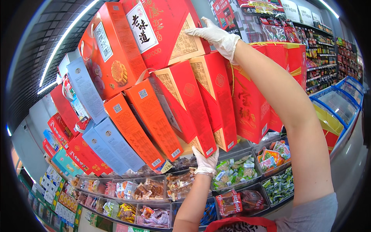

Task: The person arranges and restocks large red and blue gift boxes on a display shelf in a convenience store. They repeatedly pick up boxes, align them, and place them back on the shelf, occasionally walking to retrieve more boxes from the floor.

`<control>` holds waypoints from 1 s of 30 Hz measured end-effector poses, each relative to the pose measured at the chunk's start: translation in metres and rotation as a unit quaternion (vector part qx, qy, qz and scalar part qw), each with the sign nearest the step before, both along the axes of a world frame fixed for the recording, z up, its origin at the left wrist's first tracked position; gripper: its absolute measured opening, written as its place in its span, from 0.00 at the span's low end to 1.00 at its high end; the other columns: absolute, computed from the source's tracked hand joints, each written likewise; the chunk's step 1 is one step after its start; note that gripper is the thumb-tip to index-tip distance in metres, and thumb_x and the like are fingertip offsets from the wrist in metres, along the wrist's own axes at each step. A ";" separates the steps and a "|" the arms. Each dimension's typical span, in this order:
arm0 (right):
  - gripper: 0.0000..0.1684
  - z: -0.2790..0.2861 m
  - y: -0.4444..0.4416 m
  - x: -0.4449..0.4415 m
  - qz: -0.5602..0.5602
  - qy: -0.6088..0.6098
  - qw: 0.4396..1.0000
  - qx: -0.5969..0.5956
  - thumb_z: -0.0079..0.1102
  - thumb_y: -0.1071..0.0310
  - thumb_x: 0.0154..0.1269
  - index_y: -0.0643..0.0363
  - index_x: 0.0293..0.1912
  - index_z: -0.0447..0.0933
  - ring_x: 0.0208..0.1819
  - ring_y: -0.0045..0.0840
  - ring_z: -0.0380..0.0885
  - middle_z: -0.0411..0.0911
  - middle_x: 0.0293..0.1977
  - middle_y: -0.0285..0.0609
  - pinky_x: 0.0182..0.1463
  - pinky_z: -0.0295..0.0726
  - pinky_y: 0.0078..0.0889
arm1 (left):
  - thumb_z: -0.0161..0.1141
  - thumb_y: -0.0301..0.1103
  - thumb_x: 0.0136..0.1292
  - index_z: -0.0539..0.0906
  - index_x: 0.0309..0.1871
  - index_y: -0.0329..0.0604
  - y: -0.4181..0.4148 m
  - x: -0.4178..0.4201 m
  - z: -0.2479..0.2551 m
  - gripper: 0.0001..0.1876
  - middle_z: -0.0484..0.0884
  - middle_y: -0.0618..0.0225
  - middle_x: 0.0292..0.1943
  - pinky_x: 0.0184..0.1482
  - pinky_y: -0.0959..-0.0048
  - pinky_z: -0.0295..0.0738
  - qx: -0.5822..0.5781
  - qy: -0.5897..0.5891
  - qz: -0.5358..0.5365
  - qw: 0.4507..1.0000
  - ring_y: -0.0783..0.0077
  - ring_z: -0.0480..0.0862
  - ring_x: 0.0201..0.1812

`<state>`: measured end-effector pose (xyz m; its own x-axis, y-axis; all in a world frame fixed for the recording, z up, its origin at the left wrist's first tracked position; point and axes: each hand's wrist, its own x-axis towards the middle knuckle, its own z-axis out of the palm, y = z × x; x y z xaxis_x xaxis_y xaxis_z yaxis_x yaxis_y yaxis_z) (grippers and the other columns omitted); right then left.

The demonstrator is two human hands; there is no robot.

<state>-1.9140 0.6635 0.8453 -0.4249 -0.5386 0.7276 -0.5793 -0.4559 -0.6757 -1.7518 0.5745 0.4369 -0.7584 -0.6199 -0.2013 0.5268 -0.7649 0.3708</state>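
Observation:
My right hand (216, 36), in a white glove, lies with spread fingers against the right side of a large red gift box (174, 34) that rests flat atop other boxes. Lower down, my left hand (205, 161), gloved too, touches the bottom edge of an upright red and gold gift box (192, 101); its fingertips are partly hidden. A matching red box (217, 98) stands just to the right. Orange gift boxes (153, 119) lean to the left, with an orange mooncake box (116, 49) on top of them.
Light blue boxes (111, 142) and more red boxes (87, 153) continue leftward. Bins of wrapped snacks (234, 171) run below the display. Red gift bags (252, 101) stand at the right, before blue-framed freezers (333, 101) and stocked shelves (321, 55). A price tag (166, 166) hangs at the ledge.

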 end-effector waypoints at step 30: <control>0.29 -0.260 0.200 0.019 -0.234 0.073 0.959 -0.142 0.64 0.73 0.68 0.65 0.66 0.71 0.69 0.28 0.71 0.74 0.64 0.45 0.74 0.66 0.33 | 0.54 0.63 0.71 0.59 0.77 0.32 0.070 0.004 -0.065 0.45 0.69 0.52 0.74 0.74 0.52 0.66 0.053 -0.044 -0.158 0.985 0.51 0.69 0.74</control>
<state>-1.8949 0.8635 0.5857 -0.4552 -0.0855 0.8863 -0.8439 -0.2759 -0.4601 -1.7478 0.6448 0.3723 -0.8865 -0.3278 -0.3265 0.2253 -0.9223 0.3141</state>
